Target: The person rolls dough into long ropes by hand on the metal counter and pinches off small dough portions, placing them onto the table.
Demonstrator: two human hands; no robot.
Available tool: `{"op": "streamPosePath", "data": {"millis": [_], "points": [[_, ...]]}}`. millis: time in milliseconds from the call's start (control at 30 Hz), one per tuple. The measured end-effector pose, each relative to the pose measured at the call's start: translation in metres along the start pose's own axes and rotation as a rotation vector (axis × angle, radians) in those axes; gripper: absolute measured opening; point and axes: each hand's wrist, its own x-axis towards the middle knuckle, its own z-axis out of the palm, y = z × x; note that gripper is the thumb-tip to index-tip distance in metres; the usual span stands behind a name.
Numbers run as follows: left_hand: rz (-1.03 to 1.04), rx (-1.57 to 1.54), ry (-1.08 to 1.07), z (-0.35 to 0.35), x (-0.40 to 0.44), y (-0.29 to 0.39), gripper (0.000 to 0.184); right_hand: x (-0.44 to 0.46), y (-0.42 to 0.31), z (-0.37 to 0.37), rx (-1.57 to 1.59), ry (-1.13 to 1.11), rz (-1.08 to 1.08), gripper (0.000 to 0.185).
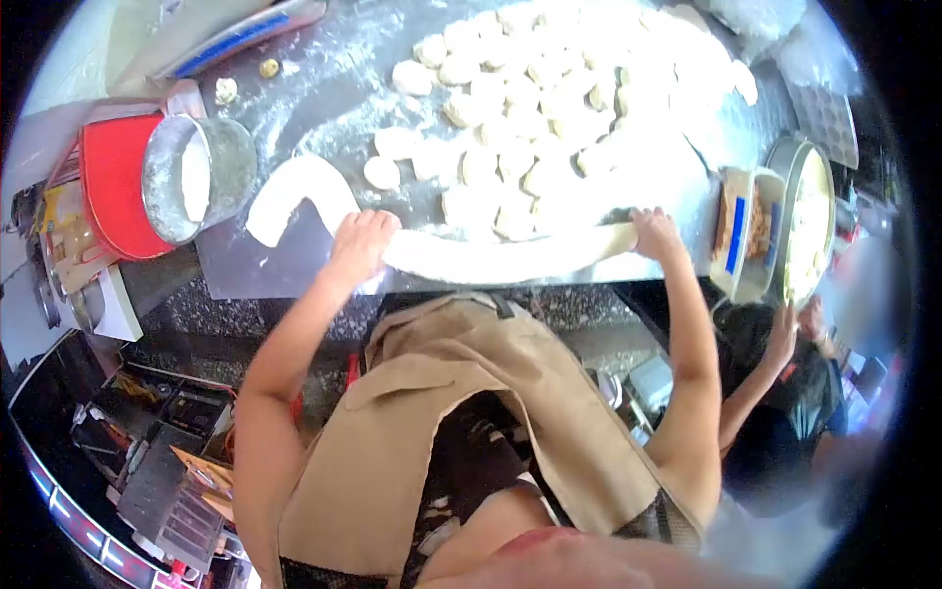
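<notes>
A long white roll of dough lies along the near edge of the floured metal table. My left hand is wrapped over the roll toward its left part, where the dough curves up and round in a hook. At the right end, my right hand has its fingers closed around the dough. Just beyond the roll are many small dough pieces, dusted with flour. A few of them, such as a round piece, sit apart at the left of the group.
A metal bowl with flour and a red container stand at the left. At the right are a box of brown filling and a round metal pan. Another person's arm reaches to that pan.
</notes>
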Motion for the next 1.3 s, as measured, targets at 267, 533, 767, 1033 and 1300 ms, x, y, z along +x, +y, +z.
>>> {"op": "streamPosePath", "data": {"millis": [267,533,767,1033,1300], "points": [[-0.013,0.179,0.443,-0.007,0.100,0.040,0.061,0.085,-0.082,-0.097,0.376,1.099,-0.408,0.063],[-0.043,0.294,0.454,-0.043,0.192,-0.032,0.060,0.231,-0.133,-0.213,0.141,1.038,-0.476,0.068],[-0.232,-0.275,0.669,-0.054,0.215,-0.083,0.056,0.232,-0.170,-0.237,0.240,0.887,-0.291,0.074],[0.052,0.197,0.363,0.035,0.139,0.032,0.079,0.158,-0.118,-0.147,0.068,0.736,-0.897,0.072],[-0.273,0.295,0.678,-0.072,0.197,-0.087,0.048,0.242,-0.164,-0.227,0.255,1.199,-0.491,0.048]]}}
